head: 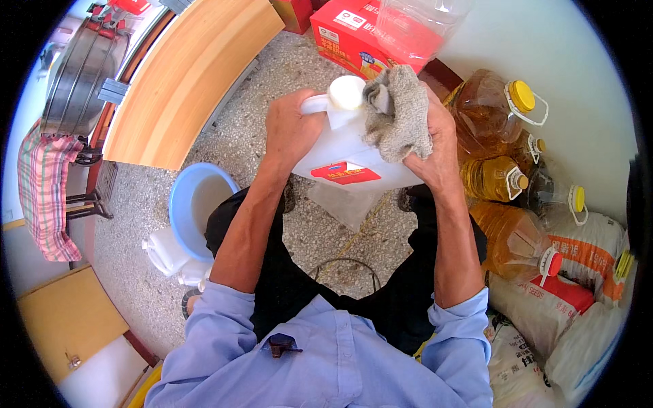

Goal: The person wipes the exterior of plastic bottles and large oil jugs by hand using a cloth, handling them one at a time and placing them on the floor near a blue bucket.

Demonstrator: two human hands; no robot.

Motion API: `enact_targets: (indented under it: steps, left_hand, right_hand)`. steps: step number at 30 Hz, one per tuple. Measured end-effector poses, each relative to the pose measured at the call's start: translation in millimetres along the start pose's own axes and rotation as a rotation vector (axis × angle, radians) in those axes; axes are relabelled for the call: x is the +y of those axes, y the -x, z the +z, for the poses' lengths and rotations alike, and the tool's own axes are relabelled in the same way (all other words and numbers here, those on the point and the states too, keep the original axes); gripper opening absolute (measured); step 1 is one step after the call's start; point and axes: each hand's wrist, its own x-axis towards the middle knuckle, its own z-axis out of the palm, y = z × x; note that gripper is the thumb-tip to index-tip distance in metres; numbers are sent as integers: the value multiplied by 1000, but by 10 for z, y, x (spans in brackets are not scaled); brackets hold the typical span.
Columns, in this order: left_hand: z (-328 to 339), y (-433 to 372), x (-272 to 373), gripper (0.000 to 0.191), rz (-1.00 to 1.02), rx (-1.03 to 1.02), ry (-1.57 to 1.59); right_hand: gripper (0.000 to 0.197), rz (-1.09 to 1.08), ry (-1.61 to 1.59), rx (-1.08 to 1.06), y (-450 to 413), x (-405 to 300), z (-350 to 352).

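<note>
A white plastic jug with a white screw cap is held up in front of my knees. My left hand grips it by the handle beside the cap. In my right hand is a grey-beige cloth, bunched against the jug's right side and upper face. The cloth hides part of that side and some of my right fingers. A red label with writing is on the jug's lower face.
A blue basin with cloudy liquid stands left, beside white plastic jugs. Oil bottles and filled sacks line the right wall. Red cartons lie ahead. A wooden board is at upper left.
</note>
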Motion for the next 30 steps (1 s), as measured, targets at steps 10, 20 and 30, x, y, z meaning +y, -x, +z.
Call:
enact_targets:
  steps: [10,20,30]
  left_hand:
    - [-318,-113,-265,17,-54,332,390]
    - [-280,-56,-155,20,-31,277,375]
    - [-39,-3,-6,26,-19,151,15]
  right_hand:
    - [50,343,310,4,70,484,-442]
    - [45,338,270,87,141,480,-421]
    - [38,190,-192,155,-91,-14,197]
